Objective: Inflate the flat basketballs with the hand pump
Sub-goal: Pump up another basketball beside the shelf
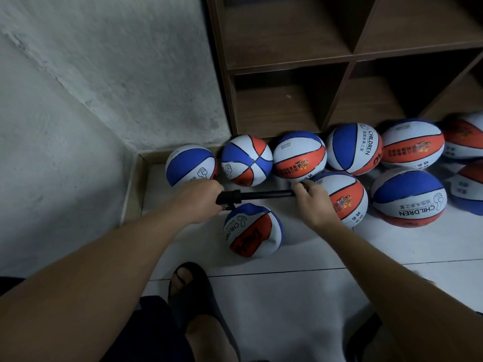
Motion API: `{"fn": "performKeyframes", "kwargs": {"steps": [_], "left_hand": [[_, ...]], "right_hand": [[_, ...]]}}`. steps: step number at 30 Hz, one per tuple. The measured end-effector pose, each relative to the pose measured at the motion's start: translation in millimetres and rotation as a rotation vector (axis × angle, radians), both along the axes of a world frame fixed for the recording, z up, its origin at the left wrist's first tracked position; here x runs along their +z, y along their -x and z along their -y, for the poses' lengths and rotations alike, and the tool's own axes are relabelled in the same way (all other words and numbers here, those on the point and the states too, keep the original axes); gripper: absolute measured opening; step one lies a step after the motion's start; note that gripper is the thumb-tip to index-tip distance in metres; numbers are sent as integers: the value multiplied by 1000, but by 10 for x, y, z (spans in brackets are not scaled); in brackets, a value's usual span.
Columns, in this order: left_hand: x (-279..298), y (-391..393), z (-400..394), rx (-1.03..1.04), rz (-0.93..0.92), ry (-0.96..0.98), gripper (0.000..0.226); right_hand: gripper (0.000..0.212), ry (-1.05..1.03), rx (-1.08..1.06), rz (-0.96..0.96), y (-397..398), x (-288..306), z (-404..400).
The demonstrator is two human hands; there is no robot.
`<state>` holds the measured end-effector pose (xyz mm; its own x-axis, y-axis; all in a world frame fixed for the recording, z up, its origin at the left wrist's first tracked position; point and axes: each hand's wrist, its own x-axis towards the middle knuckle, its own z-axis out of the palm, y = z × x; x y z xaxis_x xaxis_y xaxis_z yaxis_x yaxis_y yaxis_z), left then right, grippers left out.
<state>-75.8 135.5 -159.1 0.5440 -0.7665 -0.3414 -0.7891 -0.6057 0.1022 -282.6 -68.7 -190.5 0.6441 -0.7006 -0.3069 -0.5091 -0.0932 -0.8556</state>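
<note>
A black hand pump lies level just above a dented, flat basketball in blue, white and orange on the floor. My left hand grips the pump's thick nozzle end right above the ball. My right hand grips the other end, which its fingers hide. The needle and its contact with the ball are hidden under my left hand.
Several round blue, white and orange basketballs line the foot of a dark wooden shelf unit, with more at the right. A rough grey wall closes the left side. My sandalled foot stands on the white tiled floor.
</note>
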Motion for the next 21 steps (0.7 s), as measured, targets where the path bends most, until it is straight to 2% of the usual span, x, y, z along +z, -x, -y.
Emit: {"fn": "performKeyframes", "kwargs": {"steps": [12,21], "left_hand": [[-51,307,200,-98,41,-22,22],[-86,291,166,-166,36,-40,15]], "right_hand": [[28,17,100,15,-229,-78,-585],[34,-9,205,33,-218,-162,-690]]}}
